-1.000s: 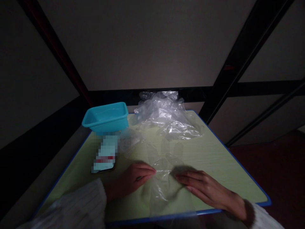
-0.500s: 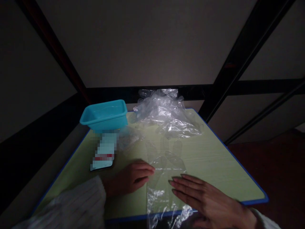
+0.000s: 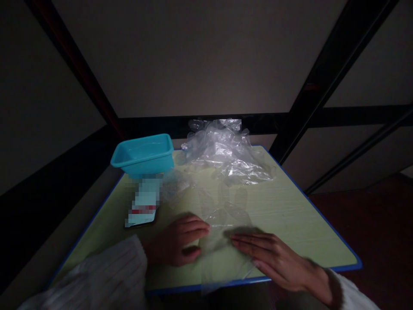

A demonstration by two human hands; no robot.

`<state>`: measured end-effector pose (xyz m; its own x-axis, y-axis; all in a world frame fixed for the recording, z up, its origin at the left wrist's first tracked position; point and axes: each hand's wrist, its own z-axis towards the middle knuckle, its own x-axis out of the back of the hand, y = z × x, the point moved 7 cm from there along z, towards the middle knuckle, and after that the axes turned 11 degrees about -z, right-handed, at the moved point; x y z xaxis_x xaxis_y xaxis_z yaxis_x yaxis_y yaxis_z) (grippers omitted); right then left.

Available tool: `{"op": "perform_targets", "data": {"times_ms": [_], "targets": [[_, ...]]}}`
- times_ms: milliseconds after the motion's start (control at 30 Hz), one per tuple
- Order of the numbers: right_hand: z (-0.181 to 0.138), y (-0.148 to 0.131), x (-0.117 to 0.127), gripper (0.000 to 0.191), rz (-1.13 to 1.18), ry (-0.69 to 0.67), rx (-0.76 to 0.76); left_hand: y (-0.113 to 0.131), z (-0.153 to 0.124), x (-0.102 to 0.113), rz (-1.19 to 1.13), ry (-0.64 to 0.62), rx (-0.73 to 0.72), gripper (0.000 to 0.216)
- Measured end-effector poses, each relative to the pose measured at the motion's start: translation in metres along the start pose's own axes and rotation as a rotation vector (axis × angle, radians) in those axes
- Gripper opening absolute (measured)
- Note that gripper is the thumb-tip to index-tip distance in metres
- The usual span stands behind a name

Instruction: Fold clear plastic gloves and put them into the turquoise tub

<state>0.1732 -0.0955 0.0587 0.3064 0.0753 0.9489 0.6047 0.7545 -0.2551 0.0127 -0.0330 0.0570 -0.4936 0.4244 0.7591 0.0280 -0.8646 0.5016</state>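
A clear disposable plastic glove [image 3: 222,243] lies spread on the table before me, its finger shapes pointing to the far side and its cuff at the front edge. My left hand [image 3: 180,239] rests at the glove's left side, fingertips at its edge, thumb apart from the fingers. Across from it, my right hand [image 3: 271,256] lies stretched out flat over the glove's right side, fingers together. Neither hand grips anything that I can see.
A heap of clear plastic gloves [image 3: 222,150] is at the table's back. Back left stands a turquoise plastic basket [image 3: 148,164], with a phone [image 3: 145,200], partly blurred out, in front. More crumpled clear plastic [image 3: 177,185] lies beside the phone. The table [image 3: 284,215] has a blue edge.
The glove's cuff, crinkled and shiny over the front edge before, now lies flatter and smoother. My right hand has shifted slightly up and flattened; my left hand has barely moved.
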Motion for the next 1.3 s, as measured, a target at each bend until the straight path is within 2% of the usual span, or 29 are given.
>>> {"op": "perform_targets", "data": {"times_ms": [133,400,567,767,967,1100,1200,1300], "targets": [[0.002,0.001,0.001,0.042,0.028,-0.012,-0.017,0.002,0.002,-0.001,0.093,0.045,-0.044,0.021],[0.002,-0.002,0.005,0.042,0.088,-0.033,-0.039,-0.001,0.005,-0.002,0.044,0.080,-0.028,0.020],[0.008,0.003,0.013,0.043,0.169,-0.039,-0.115,-0.011,0.005,-0.003,-0.121,0.072,0.127,0.020],[0.019,0.028,0.017,0.042,0.367,-0.004,-0.238,-0.023,0.002,-0.007,-0.246,0.064,0.281,0.019],[0.031,0.055,0.006,0.048,0.739,0.042,-0.392,-0.036,-0.001,-0.008,-0.234,0.115,0.453,0.022],[0.032,0.075,-0.008,0.049,0.994,0.086,-0.546,-0.043,0.000,-0.010,-0.291,0.100,0.565,0.022],[0.026,0.092,-0.011,0.044,1.094,0.183,-0.671,-0.054,0.000,-0.009,-0.335,0.143,0.695,0.016],[0.015,0.101,-0.010,0.045,1.120,0.228,-0.725,-0.062,0.003,-0.011,-0.394,0.130,0.785,0.022]]}}
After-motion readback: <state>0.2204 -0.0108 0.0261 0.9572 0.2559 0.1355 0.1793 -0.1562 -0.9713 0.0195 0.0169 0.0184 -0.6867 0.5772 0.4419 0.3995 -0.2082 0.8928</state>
